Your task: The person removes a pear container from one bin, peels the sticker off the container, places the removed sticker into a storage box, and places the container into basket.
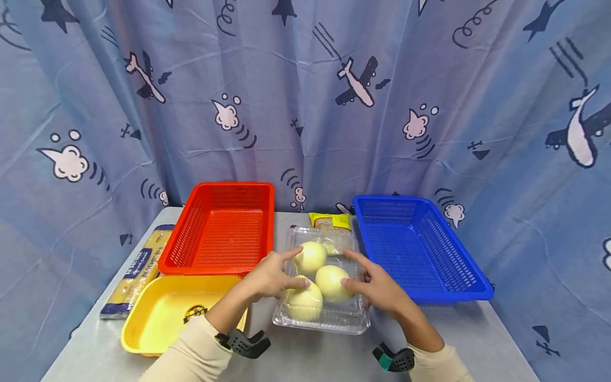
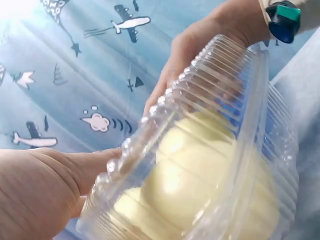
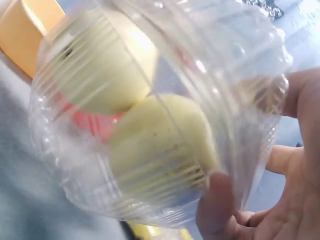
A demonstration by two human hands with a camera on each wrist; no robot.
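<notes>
Sleeves [image 1: 191, 353] and wrist cameras are seen nearest, at the table [image 1: 310, 361] edge. Beyond them, a red basket [image 1: 221, 228] and a blue basket [image 1: 420, 246] are set left and right, with a yellow tray [image 1: 162, 313] and a pasta packet [image 1: 136, 270] at the left. Between the baskets a clear clamshell box [image 1: 322, 313] holding three pale round fruits [image 1: 331, 282] is rested on the table. It is clasped from both sides: the left hand [image 1: 269, 276] and right hand [image 1: 379, 286] are curled round its lid. A grasp appears to be settling; lifting would call for even pressure from both hands.
</notes>
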